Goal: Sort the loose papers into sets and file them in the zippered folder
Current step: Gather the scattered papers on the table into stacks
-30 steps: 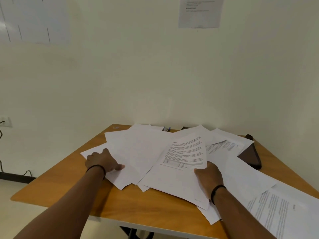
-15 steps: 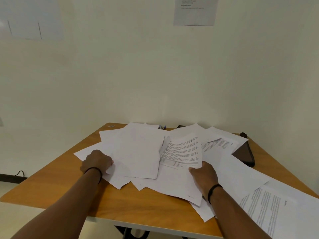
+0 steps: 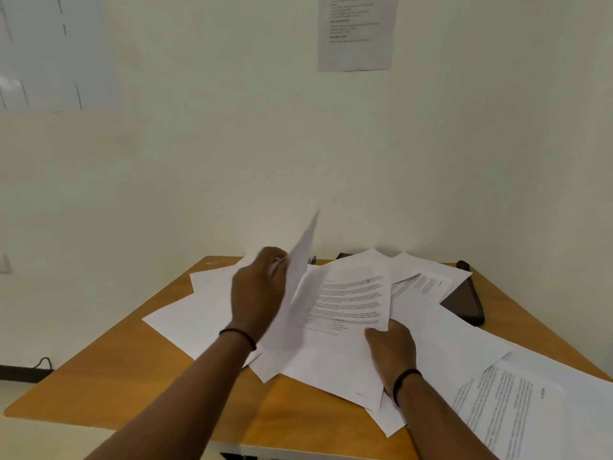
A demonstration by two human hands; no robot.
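Note:
Loose white papers (image 3: 205, 313) lie spread in overlapping layers over a wooden table (image 3: 119, 373). My left hand (image 3: 258, 290) grips a blank sheet (image 3: 300, 270) and holds it raised, edge-on and blurred, above the pile. My right hand (image 3: 391, 350) pinches the lower edge of a printed page (image 3: 351, 300) in the middle of the pile. A dark zippered folder (image 3: 464, 303) lies at the far right, half hidden under papers. Another printed page (image 3: 507, 413) sits at the near right.
A pen tip (image 3: 312, 259) peeks out behind the pile near the wall. A notice (image 3: 356, 31) is taped high on the cream wall. A cable (image 3: 43, 363) and a socket (image 3: 5, 263) are at the left, beyond the table edge.
My left hand left the sheets at the left side of the pile, moved right, and lifted a blank sheet up. My right hand kept its hold on the printed page.

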